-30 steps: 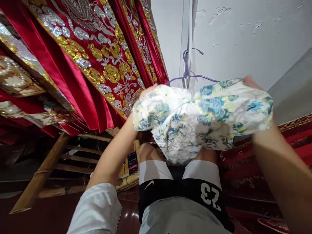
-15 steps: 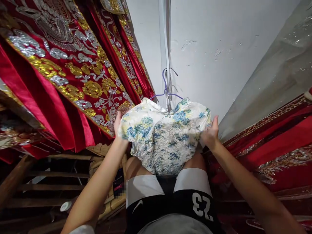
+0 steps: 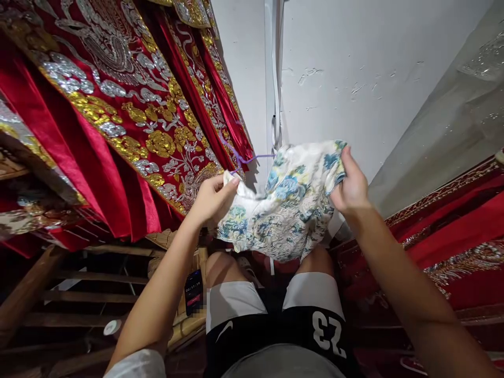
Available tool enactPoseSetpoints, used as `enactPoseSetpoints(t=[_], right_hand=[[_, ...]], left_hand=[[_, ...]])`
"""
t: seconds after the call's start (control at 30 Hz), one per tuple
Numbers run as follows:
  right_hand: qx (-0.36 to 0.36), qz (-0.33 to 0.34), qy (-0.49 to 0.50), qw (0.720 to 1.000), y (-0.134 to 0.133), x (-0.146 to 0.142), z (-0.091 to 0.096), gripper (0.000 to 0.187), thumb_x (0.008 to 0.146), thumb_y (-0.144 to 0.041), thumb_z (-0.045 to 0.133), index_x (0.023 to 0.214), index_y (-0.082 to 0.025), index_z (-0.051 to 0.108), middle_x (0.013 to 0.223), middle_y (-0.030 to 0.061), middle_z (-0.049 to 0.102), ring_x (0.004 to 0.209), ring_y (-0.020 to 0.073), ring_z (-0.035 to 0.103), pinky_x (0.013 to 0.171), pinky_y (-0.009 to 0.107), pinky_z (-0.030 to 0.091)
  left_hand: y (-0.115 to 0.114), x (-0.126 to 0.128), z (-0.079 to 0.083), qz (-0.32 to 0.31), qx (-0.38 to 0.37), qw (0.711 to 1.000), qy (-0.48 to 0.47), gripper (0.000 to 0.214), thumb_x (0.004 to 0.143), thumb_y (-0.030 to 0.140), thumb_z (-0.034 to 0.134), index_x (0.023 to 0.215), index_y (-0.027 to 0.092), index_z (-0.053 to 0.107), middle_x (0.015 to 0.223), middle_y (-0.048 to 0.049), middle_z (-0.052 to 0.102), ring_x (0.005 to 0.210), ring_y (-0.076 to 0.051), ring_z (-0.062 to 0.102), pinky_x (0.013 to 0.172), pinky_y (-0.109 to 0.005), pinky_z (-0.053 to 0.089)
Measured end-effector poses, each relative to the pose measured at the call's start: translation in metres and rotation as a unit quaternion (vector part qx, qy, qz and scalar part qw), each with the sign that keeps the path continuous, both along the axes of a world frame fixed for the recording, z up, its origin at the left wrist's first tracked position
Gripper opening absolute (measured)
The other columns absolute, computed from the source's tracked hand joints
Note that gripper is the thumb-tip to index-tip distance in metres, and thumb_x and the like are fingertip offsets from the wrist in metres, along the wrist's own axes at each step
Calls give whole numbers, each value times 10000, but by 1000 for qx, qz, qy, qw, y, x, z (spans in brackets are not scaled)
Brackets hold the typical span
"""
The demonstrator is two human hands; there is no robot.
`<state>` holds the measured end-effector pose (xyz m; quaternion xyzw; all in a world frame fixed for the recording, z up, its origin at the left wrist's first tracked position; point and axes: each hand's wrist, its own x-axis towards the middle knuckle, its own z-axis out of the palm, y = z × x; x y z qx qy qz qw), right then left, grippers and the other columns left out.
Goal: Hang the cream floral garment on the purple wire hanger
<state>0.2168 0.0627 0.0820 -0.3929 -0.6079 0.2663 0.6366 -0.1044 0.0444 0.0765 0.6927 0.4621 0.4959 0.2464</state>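
Far left: red hanging cloths (image 3: 118, 131) with gold and silver embroidery, at least three panels overlapping; exact count unclear where they bunch. Below them, one wooden frame (image 3: 79, 283) with slats. One phone (image 3: 193, 292) stands against it, screen lit, just beside the person's left knee.

Left hand (image 3: 210, 198): fingers together, curled and pinched on the left edge of one floral garment (image 3: 283, 210), white with blue and yellow flowers. Thumb lies on top of the fabric.

Centre: the garment spreads between both hands, above the knees, in front of the white wall (image 3: 354, 68). One purple wire hanger (image 3: 246, 158) shows at its upper left edge, partly hidden in the cloth.

Right hand (image 3: 350, 189): fingers closed on the garment's upper right corner, gripping it from behind, thumb hidden.

Far right: more red embroidered cloth (image 3: 452, 231), lying low; count cannot be told.
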Motion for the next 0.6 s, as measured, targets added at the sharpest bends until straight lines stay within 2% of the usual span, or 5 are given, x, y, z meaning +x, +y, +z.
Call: enactPoseSetpoints(t=[0.1,0.23,0.33,0.47,0.6], right_hand=[[-90,152,-12,984,-43,-21,4,870,853,-920,308,1119,-224,756,1011,121,749,1156,331,688,878,463,599],[-86,431,-201,876,-85,-28,6,871,876,-898,296,1028,-209,806,1098,133,768,1167,337,687,974,471,568],[19,321,-324,890,-86,-33,-6,539,957,-534,614,1420,-258,632,1439,112,635,1364,319,566,1165,497,436],[135,137,-428,883,-65,-44,-41,981,818,-309,767,1652,-224,258,1656,166,356,1519,385,347,1214,588,350],[198,62,-438,874,-53,-43,-74,1072,744,-357,782,1644,-163,233,1477,216,545,1292,415,562,1047,578,500]], left_hand=[[4,11,-18,53,48,997,-28,545,911,548,624,536,206,423,519,38,366,505,-105,322,490,-260,255],[4,33,-34,137,129,966,-176,632,952,696,491,540,222,422,531,19,400,522,-125,373,526,-289,306],[-2,54,-31,64,143,928,-337,698,964,764,371,551,212,480,569,-2,430,549,-134,416,559,-290,367],[-17,83,-11,-198,-37,862,-464,743,968,768,305,525,196,472,539,2,377,471,-119,381,482,-263,367],[-32,102,2,-285,-118,842,-443,624,955,686,488,624,169,596,641,-25,535,555,-128,535,608,-272,511]])
